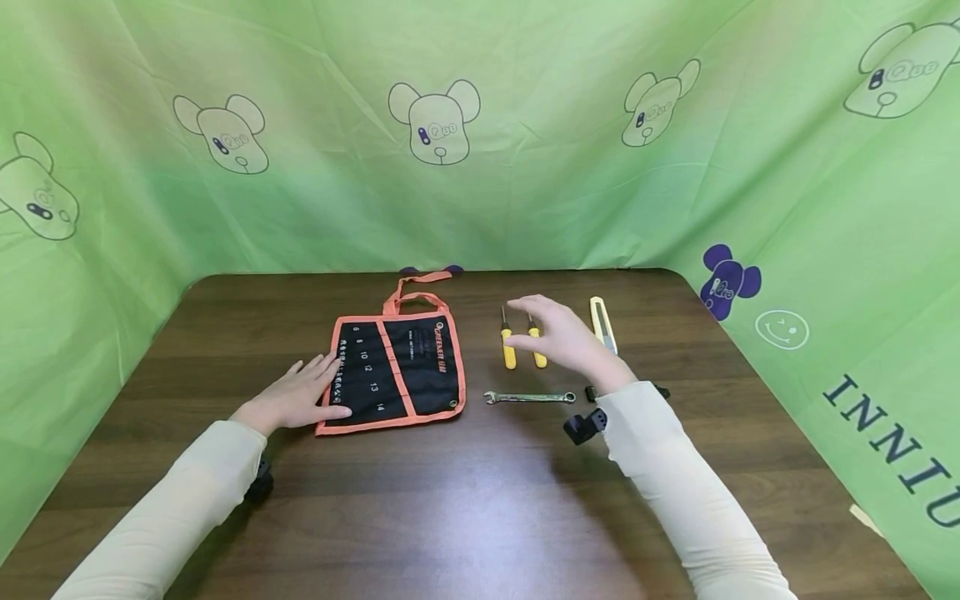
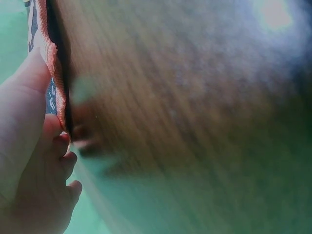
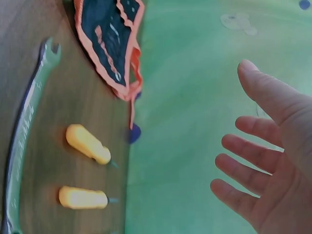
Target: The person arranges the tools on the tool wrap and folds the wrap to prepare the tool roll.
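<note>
A black tool roll pouch [image 1: 431,358] with orange edging and numbered pockets lies flat left of the table's middle. My left hand [image 1: 296,396] rests on its left edge with fingers spread; in the left wrist view the thumb [image 2: 36,73] lies along the orange trim. My right hand [image 1: 562,337] hovers palm inward with fingers apart, holding nothing. Near it, two yellow-handled screwdrivers, a left one [image 1: 509,348] and a right one [image 1: 539,358], lie side by side. Closer to me is a silver combination wrench [image 1: 528,397], lying crosswise.
Beyond my right hand lies a pale yellow utility knife [image 1: 597,312], partly covered. A dark object [image 1: 662,391] shows on either side of my right wrist, its kind hidden. Orange straps [image 1: 412,292] trail from the pouch. Green printed cloth [image 1: 525,208] walls the wooden table.
</note>
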Available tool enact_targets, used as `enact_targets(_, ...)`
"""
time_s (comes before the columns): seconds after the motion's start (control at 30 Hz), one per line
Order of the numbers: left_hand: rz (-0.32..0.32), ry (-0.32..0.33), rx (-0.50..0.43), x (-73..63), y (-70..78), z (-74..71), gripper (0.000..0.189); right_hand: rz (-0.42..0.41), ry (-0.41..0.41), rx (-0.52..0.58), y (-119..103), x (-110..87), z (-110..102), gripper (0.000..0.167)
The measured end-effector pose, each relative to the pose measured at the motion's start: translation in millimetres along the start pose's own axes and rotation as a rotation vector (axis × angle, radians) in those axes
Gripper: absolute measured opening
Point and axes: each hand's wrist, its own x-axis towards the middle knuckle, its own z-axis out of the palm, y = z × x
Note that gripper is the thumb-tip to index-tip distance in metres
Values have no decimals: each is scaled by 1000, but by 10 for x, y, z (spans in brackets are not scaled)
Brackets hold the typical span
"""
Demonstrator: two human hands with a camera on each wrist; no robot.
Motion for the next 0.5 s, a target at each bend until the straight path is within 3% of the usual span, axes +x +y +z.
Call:
enact_targets(0.2, -1, 2, 4, 1, -4, 6, 95, 11, 85, 13, 149, -58, -151, 58)
enact_targets(0.5, -3, -1, 5, 1, -12, 12, 95, 172, 128, 24, 508, -176, -244, 62)
